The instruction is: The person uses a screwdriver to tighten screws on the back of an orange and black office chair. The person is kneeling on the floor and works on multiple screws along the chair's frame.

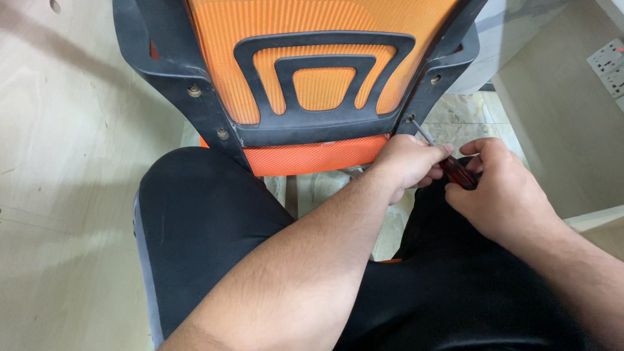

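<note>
So the person's got an orange mesh office chair [322, 39] tipped toward them, its black plastic frame [195, 84] filling the far part of the view and the orange seat edge [312, 157] showing just below it. A screwdriver [448, 162] with a red and black handle sits on the right side, its thin metal shaft angled up and to the left, with the tip right at a screw hole [410, 119] in the right leg of the frame.

The left hand [409, 162] reaches across from the near left, with its fingers [437, 153] curled together around the shaft just ahead of the handle. The right hand [504, 192] comes in from the near right, and its fingers [478, 146] are clamped on the handle, mostly covering it.

On the left leg of the frame there are 2 bolts [194, 90] already sitting in place, one farther and one nearer. Another hole [435, 79] shows higher on the right leg.

The person's knees in black trousers [201, 221] are spread either side of the chair. There's pale floor on the left, marble-look tile [468, 117] past the chair, and a white wall socket [610, 64] at far right.
</note>
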